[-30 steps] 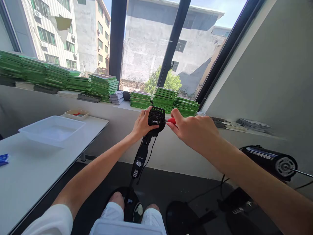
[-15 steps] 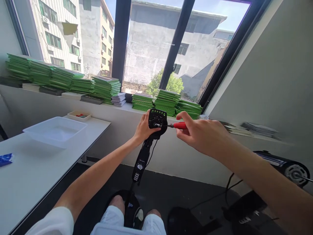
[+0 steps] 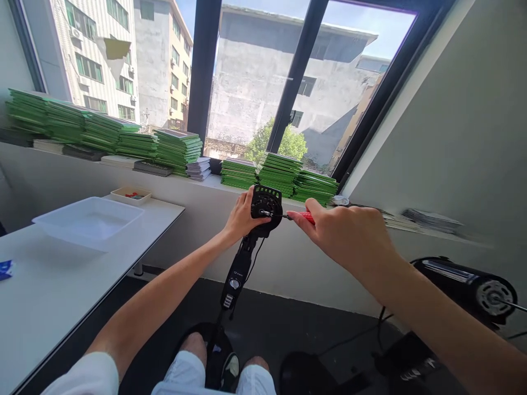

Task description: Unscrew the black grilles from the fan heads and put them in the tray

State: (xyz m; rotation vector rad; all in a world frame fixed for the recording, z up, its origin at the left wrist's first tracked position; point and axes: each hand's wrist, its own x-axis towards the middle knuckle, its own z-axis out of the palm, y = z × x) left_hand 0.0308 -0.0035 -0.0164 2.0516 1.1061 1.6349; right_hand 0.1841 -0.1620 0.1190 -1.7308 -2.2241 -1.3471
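Note:
In the head view, a black fan motor housing [image 3: 264, 202] tops a black stand [image 3: 236, 277] with a knob and several buttons. My left hand [image 3: 242, 215] grips the housing from its left side, thumb across its front near the metal shaft. My right hand [image 3: 348, 227] is closed around the red handle of a screwdriver [image 3: 307, 217]. The screwdriver's thin shank points left at the housing. Whether its tip touches a screw, I cannot make out. A thin cable hangs beside the stand.
A white table [image 3: 61, 280] at left holds a clear plastic tub [image 3: 88, 219] and a small tray [image 3: 130, 195] with red bits. Green booklets [image 3: 179, 151] are stacked along the windowsill. Another black fan motor [image 3: 465, 282] stands at lower right, its shaft sticking out.
My right hand's fingers, raised and spread round the screwdriver handle before, now wrap it closely and cover more of it. My left hand keeps its hold on the housing. The view has shifted slightly.

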